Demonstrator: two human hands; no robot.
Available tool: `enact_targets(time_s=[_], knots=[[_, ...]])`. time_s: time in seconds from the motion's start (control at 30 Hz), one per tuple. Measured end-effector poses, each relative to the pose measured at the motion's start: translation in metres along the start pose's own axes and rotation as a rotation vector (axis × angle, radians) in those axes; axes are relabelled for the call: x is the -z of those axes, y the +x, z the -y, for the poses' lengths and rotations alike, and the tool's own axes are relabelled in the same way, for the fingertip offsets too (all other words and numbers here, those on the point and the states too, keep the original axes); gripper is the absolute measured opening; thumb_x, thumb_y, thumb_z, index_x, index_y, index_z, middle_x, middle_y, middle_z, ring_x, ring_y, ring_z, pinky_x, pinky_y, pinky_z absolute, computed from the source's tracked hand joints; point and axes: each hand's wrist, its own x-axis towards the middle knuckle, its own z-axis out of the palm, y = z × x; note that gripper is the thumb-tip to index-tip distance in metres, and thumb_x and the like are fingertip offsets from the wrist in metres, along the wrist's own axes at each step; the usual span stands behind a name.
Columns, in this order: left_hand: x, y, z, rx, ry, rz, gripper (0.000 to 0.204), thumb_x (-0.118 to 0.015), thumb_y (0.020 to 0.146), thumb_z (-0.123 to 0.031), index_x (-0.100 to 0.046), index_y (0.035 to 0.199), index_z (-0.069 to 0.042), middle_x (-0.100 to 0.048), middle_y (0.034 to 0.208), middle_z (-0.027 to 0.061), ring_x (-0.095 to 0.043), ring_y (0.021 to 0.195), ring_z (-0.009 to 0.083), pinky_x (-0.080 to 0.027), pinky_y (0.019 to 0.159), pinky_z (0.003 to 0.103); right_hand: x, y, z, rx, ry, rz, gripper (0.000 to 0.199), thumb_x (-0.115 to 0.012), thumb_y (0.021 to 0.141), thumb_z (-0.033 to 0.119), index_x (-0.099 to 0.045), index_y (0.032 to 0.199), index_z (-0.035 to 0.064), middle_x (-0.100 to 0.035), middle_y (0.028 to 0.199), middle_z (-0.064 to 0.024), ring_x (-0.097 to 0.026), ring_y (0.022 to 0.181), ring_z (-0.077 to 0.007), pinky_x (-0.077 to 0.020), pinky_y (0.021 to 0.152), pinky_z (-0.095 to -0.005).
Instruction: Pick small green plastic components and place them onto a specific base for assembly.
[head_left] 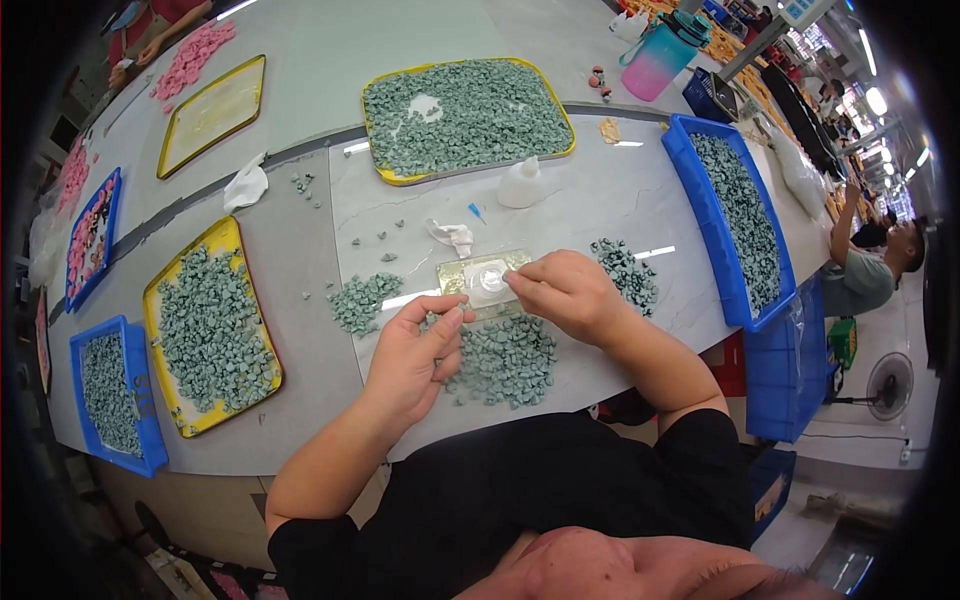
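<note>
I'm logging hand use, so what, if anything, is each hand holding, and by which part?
The left hand seems to pinch a small green piece, gripped part unclear. Whether the right hand, beside the clear round dish, holds anything cannot be told.

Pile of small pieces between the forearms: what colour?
The pile is muted grey-green; the head view shows it.

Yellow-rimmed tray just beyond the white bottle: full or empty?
Mostly full: green pieces cover nearly all of the yellow-rimmed tray, leaving a bare white patch left of its middle. Depth: cannot tell.
</note>
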Motion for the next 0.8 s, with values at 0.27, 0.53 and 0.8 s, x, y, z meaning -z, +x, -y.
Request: enact_targets(time_s=[0.27,0.53,0.8], knots=[[0.003,0.002,0.001,0.023,-0.006,0.015,0.013,-0.050,0.091,-0.013,-0.051,0.097,-0.001,-0.051,0.079,0.0040,-0.032,0.053,0.0045,-0.025,0.041,0.017,0.002,0.007,0.017,-0.829,0.911,-0.112,0.009,-0.061,0.080,0.002,-0.060,0.088,-0.0013,-0.060,0.078,-0.0068,-0.056,0.067,-0.0115,-0.0449,0.060,-0.0228],[-0.001,-0.001,0.004,0.057,0.053,0.066,0.020,-0.044,0.094,-0.021,-0.049,0.088,-0.003,-0.044,0.071,-0.0004,-0.028,0.049,0.0040,-0.020,0.040,0.019,0.001,0.012,0.022,-1.053,1.326,-0.079,0.009,-0.059,0.084,0.007,-0.057,0.083,-0.0011,-0.059,0.076,-0.0056,-0.054,0.067,-0.0094,-0.0441,0.061,-0.0217],[-0.006,-0.001,0.012,0.064,0.035,0.139,0.022,-0.043,0.094,-0.023,-0.050,0.091,-0.003,-0.042,0.072,-0.0017,-0.030,0.051,0.0042,-0.022,0.041,0.019,-0.010,0.009,0.031,-0.377,0.554,-0.212,0.013,-0.067,0.070,-0.002,-0.063,0.082,-0.0014,-0.061,0.077,-0.0085,-0.058,0.065,-0.0169,-0.0442,0.057,-0.0245]])
